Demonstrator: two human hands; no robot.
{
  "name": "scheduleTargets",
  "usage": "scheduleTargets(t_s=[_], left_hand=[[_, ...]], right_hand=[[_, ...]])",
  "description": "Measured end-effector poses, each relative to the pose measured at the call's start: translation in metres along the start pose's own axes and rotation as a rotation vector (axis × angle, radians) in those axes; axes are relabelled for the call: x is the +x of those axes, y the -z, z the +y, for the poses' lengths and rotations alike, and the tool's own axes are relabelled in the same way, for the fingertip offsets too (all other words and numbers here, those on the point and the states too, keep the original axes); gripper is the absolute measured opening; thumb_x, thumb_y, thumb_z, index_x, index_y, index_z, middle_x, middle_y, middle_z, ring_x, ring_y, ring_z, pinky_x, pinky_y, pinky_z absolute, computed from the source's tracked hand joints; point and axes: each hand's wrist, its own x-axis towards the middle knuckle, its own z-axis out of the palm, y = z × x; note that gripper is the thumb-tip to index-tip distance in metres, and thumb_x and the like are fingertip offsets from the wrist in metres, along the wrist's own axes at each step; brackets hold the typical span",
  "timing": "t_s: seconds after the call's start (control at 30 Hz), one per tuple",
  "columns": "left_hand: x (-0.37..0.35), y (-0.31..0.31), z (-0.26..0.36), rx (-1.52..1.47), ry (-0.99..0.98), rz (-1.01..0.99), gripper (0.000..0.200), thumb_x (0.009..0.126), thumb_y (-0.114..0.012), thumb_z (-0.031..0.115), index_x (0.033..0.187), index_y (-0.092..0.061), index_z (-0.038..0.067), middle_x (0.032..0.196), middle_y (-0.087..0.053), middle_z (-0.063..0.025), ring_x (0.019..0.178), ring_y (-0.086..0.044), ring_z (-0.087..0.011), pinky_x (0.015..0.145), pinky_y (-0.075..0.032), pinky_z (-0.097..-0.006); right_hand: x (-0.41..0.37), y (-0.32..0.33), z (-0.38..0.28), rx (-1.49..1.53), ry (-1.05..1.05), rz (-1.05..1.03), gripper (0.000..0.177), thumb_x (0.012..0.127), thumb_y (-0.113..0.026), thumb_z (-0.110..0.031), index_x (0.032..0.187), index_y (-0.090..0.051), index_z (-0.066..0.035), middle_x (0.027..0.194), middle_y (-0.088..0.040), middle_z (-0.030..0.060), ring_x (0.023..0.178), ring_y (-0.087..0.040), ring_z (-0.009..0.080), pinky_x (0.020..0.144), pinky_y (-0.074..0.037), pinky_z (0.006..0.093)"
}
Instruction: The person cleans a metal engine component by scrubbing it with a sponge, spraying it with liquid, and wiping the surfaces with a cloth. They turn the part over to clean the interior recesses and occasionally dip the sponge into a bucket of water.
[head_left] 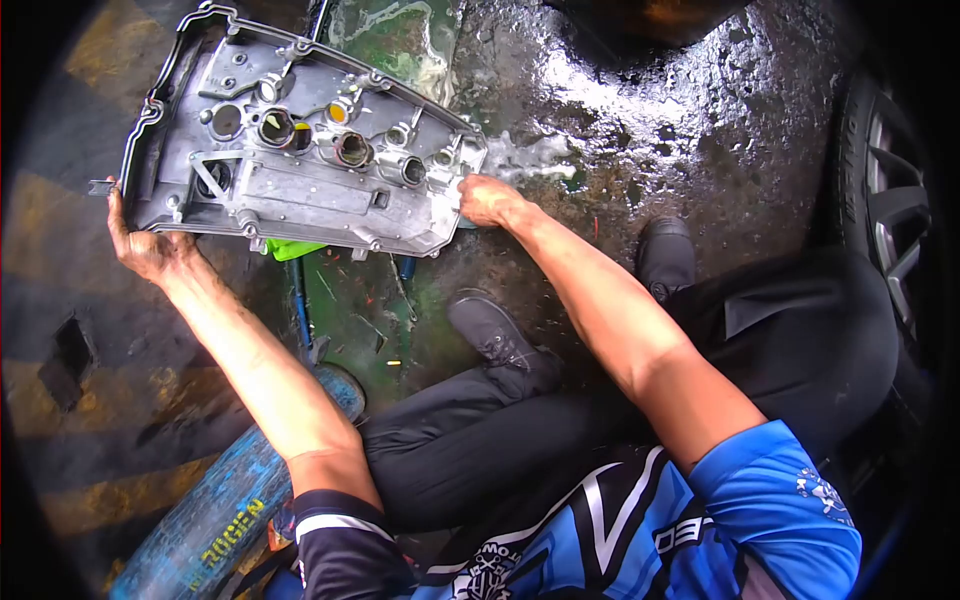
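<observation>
Clasping metal cover (300, 195) with left hand (155, 250), right hand (489, 200) curled, hold unclear, wet floor (730, 130), blue cylinder (230, 490), wheel (893, 205)

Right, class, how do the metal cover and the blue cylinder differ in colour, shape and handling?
The metal cover is silvery grey; the blue cylinder has yellow lettering. The cover is broad, with openings; the cylinder is rounded. The left hand and right hand are on the cover; neither touches the cylinder. Both things are longer than wide.
</observation>
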Motion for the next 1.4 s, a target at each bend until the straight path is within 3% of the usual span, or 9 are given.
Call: scheduleTargets(t_s=[0.2,0.27,0.3,0.37,0.5,0.97,1.1,1.2,1.4], left_hand=[[0.015,0.01,-0.009,-0.058,-0.102,-0.021,0.032,0.095,-0.058,0.015,0.119,-0.063,-0.006,0.116,-0.067,-0.0182,0.104,-0.067,-0.0303,0.097,-0.052,-0.0467],[0.015,0.006,-0.009,-0.079,-0.086,0.002,0.029,0.096,-0.06,0.014,0.115,-0.065,-0.007,0.113,-0.068,-0.0186,0.102,-0.067,-0.0301,0.096,-0.053,-0.0456],[0.017,0.005,-0.011,-0.068,-0.13,0.022,0.026,0.095,-0.06,0.012,0.112,-0.066,-0.007,0.111,-0.069,-0.0175,0.101,-0.067,-0.0292,0.095,-0.053,-0.0434],[0.015,-0.001,-0.011,-0.07,-0.148,0.034,0.025,0.093,-0.062,0.011,0.111,-0.067,-0.006,0.109,-0.069,-0.0167,0.099,-0.068,-0.0283,0.093,-0.054,-0.0417],[0.019,-0.003,-0.013,-0.104,-0.157,0.06,0.018,0.084,-0.071,0.004,0.099,-0.068,-0.005,0.097,-0.069,-0.0124,0.085,-0.069,-0.0246,0.079,-0.058,-0.0365],[0.005,-0.006,-0.007,0.062,-0.068,0.214,0.019,0.084,-0.069,0.006,0.098,-0.067,-0.006,0.095,-0.068,-0.0167,0.076,-0.07,-0.0309,0.068,-0.06,-0.0415],[0.005,-0.003,-0.006,-0.007,-0.046,0.125,0.024,0.088,-0.066,0.011,0.104,-0.065,-0.008,0.101,-0.069,-0.0207,0.087,-0.07,-0.0336,0.08,-0.059,-0.0448],[0.001,-0.01,-0.005,-0.089,-0.099,0.093,0.02,0.085,-0.069,0.005,0.1,-0.067,-0.007,0.096,-0.069,-0.0174,0.08,-0.07,-0.0301,0.074,-0.06,-0.0411],[0.008,-0.006,-0.011,-0.131,-0.134,0.061,0.019,0.084,-0.069,0.004,0.1,-0.069,-0.007,0.097,-0.07,-0.0153,0.081,-0.07,-0.0265,0.073,-0.059,-0.0367]], right_hand=[[-0.022,-0.012,0.02,-0.074,0.201,0.513,0.002,0.069,-0.063,-0.008,0.068,-0.062,-0.006,0.068,-0.064,0.0105,0.063,-0.064,0.0273,0.057,-0.052,0.0348],[-0.034,0.01,0.021,0.186,0.08,0.363,0.007,0.07,-0.061,-0.008,0.073,-0.067,-0.006,0.068,-0.064,0.0114,0.065,-0.065,0.0264,0.058,-0.053,0.0369],[-0.047,0.021,0.025,0.006,0.097,0.406,0.015,0.075,-0.058,-0.007,0.083,-0.07,-0.005,0.074,-0.067,0.0147,0.069,-0.068,0.0283,0.062,-0.053,0.0392],[-0.074,0.064,-0.013,0.893,-0.345,0.753,0.022,0.085,-0.055,-0.009,0.099,-0.07,-0.006,0.081,-0.069,0.0184,0.074,-0.069,0.0311,0.066,-0.054,0.0413],[-0.055,0.102,-0.076,0.801,-0.502,1.055,0.034,0.097,-0.049,-0.017,0.129,-0.062,-0.014,0.087,-0.069,0.0199,0.078,-0.068,0.0384,0.07,-0.053,0.0469],[-0.015,0.12,-0.052,0.621,-0.274,0.362,0.026,0.088,-0.053,-0.018,0.104,-0.068,-0.003,0.093,-0.07,0.0253,0.091,-0.069,0.0429,0.082,-0.054,0.0504],[0.008,0.142,-0.033,0.545,-0.114,0.017,0.028,0.085,-0.059,-0.018,0.103,-0.066,0.002,0.089,-0.071,0.0214,0.076,-0.069,0.0346,0.068,-0.054,0.0453],[-0.005,0.148,-0.025,0.726,-0.104,-0.068,0.028,0.095,-0.059,-0.023,0.11,-0.067,0.0,0.079,-0.068,0.0126,0.064,-0.065,0.019,0.064,-0.053,0.0397],[-0.005,0.089,0.011,0.654,0.221,0.203,0.027,0.084,-0.062,-0.011,0.109,-0.071,-0.005,0.098,-0.073,0.0127,0.078,-0.067,0.018,0.068,-0.054,0.0353]])
